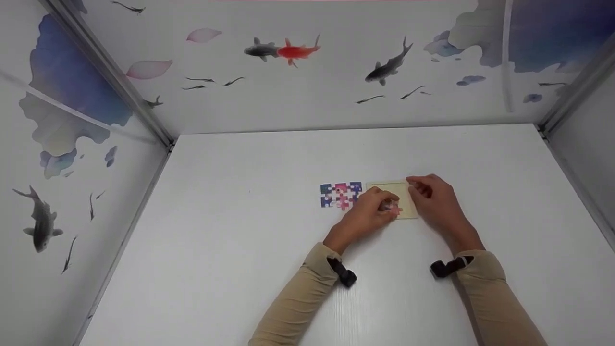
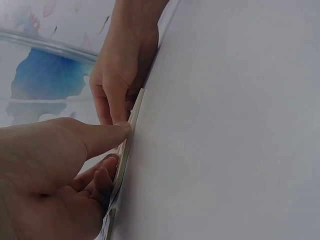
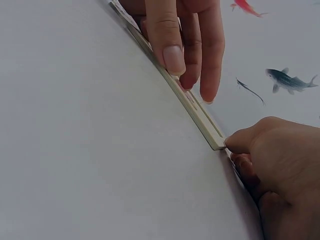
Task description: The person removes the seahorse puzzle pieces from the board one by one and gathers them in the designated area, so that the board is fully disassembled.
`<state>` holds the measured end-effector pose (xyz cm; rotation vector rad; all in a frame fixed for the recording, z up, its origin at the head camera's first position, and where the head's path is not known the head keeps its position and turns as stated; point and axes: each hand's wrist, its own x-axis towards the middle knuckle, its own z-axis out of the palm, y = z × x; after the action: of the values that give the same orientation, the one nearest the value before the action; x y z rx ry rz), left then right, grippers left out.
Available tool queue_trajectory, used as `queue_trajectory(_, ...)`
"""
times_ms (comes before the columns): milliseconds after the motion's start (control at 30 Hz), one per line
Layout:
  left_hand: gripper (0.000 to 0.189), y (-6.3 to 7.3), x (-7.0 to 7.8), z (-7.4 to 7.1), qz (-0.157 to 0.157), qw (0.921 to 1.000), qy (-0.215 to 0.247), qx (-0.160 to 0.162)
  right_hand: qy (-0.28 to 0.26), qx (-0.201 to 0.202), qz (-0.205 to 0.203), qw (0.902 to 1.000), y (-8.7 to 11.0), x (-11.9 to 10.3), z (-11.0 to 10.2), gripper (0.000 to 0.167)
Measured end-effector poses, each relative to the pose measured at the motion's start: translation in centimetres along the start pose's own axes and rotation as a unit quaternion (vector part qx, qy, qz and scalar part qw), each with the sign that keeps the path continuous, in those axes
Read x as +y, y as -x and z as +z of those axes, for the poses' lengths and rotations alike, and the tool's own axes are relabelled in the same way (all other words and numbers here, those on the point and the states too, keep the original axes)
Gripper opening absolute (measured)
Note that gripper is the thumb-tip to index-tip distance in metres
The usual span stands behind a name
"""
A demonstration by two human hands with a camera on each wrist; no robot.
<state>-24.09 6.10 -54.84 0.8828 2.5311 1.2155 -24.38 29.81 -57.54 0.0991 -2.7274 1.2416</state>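
Note:
A pale wooden puzzle tray point(image 1: 407, 211) with a raised rim lies flat on the white table. My left hand point(image 1: 369, 211) reaches over its left part, fingers curled round a pink puzzle piece point(image 1: 395, 209) at the tray's lower half. That piece is mostly covered by the fingers; in the right wrist view the left thumb point(image 3: 174, 60) comes down at the tray's front rim. At the right edge, my right hand point(image 1: 439, 204) grips the tray's side between thumb and curled fingers. Left of the tray lie several colourful jigsaw pieces point(image 1: 341, 188), loosely laid in rows, partly behind the left hand.
The white table point(image 1: 230, 230) extends widely around the tray. Panels printed with fish and petals point(image 1: 312, 96) stand at the back and left, and another panel point(image 1: 588, 110) rises at the right. Black wrist straps point(image 1: 343, 274) sit over both sleeves.

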Motion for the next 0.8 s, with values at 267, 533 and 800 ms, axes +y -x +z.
queue_trajectory(267, 0.033, -0.02, 0.13, 0.28, 0.007, 0.9999, -0.009, -0.003, -0.004, 0.005, 0.011, 0.9999, 0.08, -0.24, -0.14, 0.032)
queue_trajectory(533, 0.039, -0.08, 0.5, 0.47, 0.0, 0.9995, -0.032, 0.003, 0.0, 0.001, -0.003, 1.0, 0.08, -0.04, -0.02, 0.033)
queue_trajectory(800, 0.026, -0.14, 0.22, 0.67, 0.049, 0.9979, -0.043, 0.009, -0.002, 0.004, -0.001, 1.0, 0.01, -0.32, -0.09, 0.032)
